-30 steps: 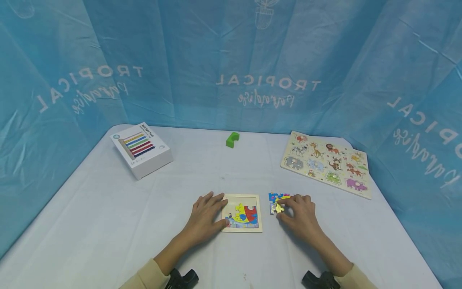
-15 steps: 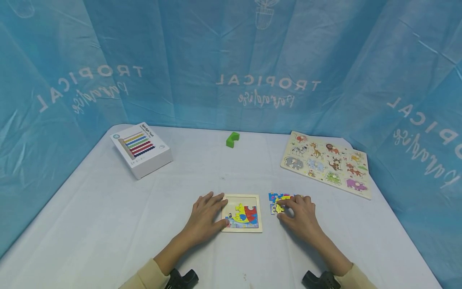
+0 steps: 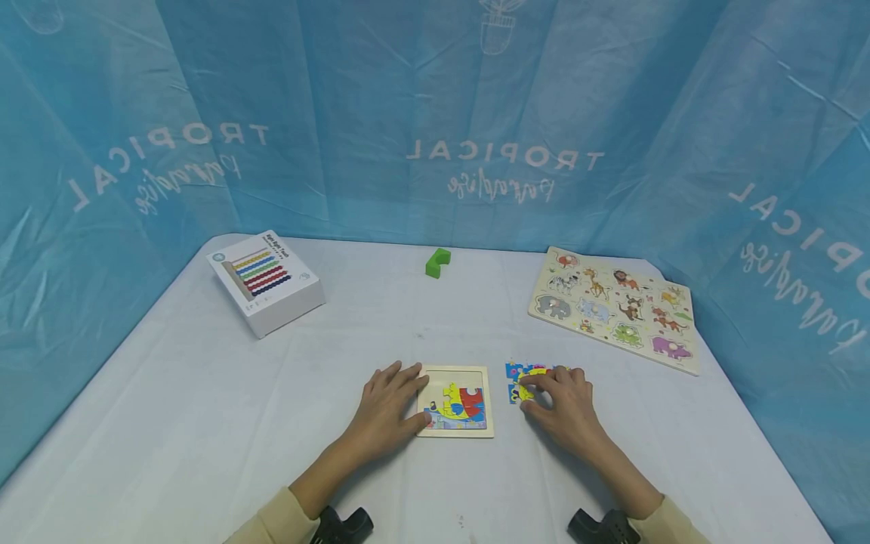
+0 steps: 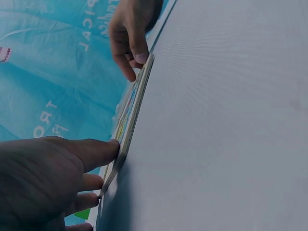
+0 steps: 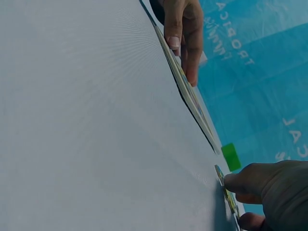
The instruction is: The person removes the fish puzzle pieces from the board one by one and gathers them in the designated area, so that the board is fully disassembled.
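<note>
The puzzle tray (image 3: 438, 378) looks roughly half filled: joined pieces (image 3: 472, 404) in red, yellow and blue cover its near and right part, while bare wood shows along the far side. The left hand (image 3: 389, 408) rests at the tray's left edge, fingers spread. Right of the tray on the worktop (image 3: 435, 491), loose pieces (image 3: 514, 370) seem left to fit, their number partly hidden. The right hand (image 3: 569, 402) has thumb and forefinger narrowly spaced about a yellow piece (image 3: 526, 393); whether they pinch it, I cannot tell

White table (image 3: 204, 423), box (image 3: 268, 283), block (image 3: 437, 263), animal board (image 3: 612, 310), puzzle (image 3: 457, 404)
</note>
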Available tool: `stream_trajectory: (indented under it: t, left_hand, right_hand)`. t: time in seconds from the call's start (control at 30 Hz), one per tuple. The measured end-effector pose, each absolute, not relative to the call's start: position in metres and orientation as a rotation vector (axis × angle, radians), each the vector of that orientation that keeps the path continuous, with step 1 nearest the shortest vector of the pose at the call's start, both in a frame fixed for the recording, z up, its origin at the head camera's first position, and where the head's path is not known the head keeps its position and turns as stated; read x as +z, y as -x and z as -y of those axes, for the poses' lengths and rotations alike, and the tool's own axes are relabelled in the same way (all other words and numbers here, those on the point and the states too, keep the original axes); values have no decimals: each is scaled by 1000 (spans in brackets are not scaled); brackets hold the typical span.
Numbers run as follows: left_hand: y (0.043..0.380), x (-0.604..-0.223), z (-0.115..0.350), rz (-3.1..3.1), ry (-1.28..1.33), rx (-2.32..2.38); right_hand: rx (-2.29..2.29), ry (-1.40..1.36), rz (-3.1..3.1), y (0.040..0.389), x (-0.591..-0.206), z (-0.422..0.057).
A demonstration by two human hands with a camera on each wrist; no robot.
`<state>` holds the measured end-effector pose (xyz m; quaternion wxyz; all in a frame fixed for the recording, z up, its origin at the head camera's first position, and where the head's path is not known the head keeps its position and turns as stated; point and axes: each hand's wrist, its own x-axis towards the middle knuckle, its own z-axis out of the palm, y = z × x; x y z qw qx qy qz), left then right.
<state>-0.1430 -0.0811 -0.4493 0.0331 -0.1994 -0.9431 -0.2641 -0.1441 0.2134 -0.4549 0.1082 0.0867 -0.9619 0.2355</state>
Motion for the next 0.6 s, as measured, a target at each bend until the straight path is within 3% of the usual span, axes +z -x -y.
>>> stream_trajectory:
  t: [0.6]
  left_hand:
    - [142, -445, 72, 2863, 653, -932]
  right_hand:
    - [720, -372, 2777, 147, -452, -180]
